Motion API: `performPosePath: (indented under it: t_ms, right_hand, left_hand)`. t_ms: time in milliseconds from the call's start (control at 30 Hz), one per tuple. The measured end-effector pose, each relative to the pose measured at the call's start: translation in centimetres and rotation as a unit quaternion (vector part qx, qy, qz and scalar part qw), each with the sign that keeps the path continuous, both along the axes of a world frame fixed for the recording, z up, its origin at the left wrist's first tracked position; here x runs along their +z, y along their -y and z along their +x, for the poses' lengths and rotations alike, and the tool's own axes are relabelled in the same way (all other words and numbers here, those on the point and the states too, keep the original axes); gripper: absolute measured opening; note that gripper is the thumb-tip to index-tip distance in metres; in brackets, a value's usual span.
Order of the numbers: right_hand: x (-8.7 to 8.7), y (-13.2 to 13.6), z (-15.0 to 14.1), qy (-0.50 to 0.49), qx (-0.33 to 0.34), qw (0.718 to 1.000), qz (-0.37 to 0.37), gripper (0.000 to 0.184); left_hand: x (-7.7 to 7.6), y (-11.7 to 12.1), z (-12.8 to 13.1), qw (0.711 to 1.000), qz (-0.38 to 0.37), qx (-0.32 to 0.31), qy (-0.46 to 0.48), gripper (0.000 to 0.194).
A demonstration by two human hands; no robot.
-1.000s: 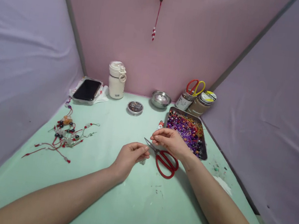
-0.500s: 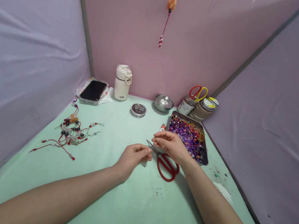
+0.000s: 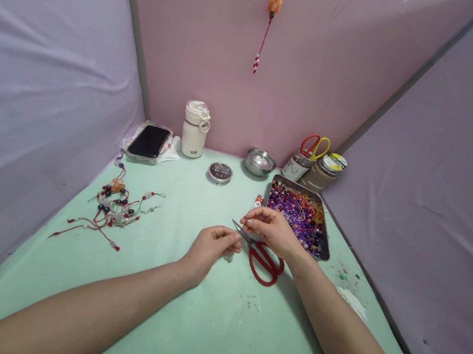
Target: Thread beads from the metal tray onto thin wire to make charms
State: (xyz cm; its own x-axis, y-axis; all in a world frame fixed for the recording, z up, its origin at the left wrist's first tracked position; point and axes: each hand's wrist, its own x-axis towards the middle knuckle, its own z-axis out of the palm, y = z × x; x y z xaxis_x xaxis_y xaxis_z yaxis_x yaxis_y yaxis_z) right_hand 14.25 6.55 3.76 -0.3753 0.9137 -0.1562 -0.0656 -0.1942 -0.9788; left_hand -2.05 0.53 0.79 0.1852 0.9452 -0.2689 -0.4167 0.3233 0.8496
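My left hand [image 3: 213,250] is closed in a pinch above the middle of the table, left of the scissors' blades. A small clear bead piece [image 3: 228,258] shows just under its fingertips; whether it hangs from them or lies on the table, I cannot tell. My right hand [image 3: 270,228] is pinched too, a little higher and to the right, over the scissors. What its fingertips hold is too fine to make out. Between and below the hands lie red-handled scissors [image 3: 265,267], their tips pointing up and left.
Beside my right hand sit a lighter [image 3: 258,202] and a metal tray [image 3: 325,252] of purple beads. Beaded red cords [image 3: 113,207] lie at left. Further back are a phone [image 3: 149,141], white bottle [image 3: 193,136], round case [image 3: 220,172], steel bowl [image 3: 260,163] and jars [image 3: 322,174].
Both hands keep nearly the same pinched pose and place. The whole view has shifted very slightly.
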Motion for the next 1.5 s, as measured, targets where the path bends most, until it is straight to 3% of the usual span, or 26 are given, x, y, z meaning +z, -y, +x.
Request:
performPosePath:
  t_ms: [433, 1067, 1500]
  right_hand:
    - [0.03, 0.02, 0.17, 0.048, 0.023, 0.997, 0.062, 0.017]
    - [0.28, 0.27, 0.21, 0.085, 0.038, 0.992, 0.091, 0.014]
    - [0.63, 0.49, 0.13, 0.099, 0.105, 0.984, 0.103, 0.015]
  left_hand:
    - [0.33, 0.02, 0.05, 1.0, -0.008, 0.001, 0.0, 0.027]
    - [0.25, 0.06, 0.04, 1.0, 0.003, -0.005, -0.022, 0.027]
    - [-0.21, -0.18, 0.02, 0.998, 0.032, -0.016, -0.05, 0.025]
